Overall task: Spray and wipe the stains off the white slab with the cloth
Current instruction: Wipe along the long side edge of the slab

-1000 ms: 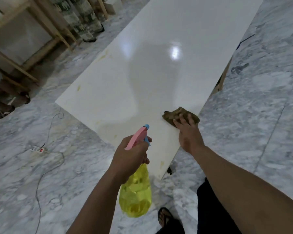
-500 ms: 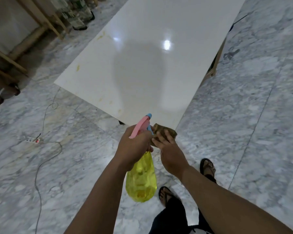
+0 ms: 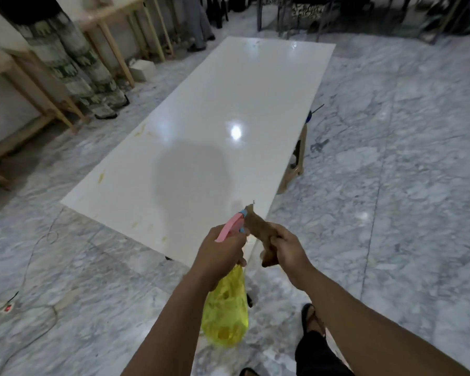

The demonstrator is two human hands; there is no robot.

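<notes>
The long white slab (image 3: 215,126) lies low over the marble floor and stretches away from me. Yellowish stains (image 3: 140,130) mark its left edge and its near end. My left hand (image 3: 220,251) grips a yellow spray bottle (image 3: 225,308) with a pink trigger head (image 3: 229,226), its blue nozzle pointing at the slab's near corner. My right hand (image 3: 288,252) holds a bunched brown cloth (image 3: 261,229) in the air just right of the nozzle, above the near corner and off the surface.
Wooden frames (image 3: 111,42) and patterned rolls (image 3: 73,66) stand along the left. A power strip (image 3: 0,306) with its cable lies on the floor at lower left. A wooden support (image 3: 296,164) shows under the slab's right edge. My sandalled feet (image 3: 310,316) are below.
My right hand lifted the cloth off the slab's near end and brought it beside the spray nozzle. I stepped back and my view rose, so the whole slab now shows.
</notes>
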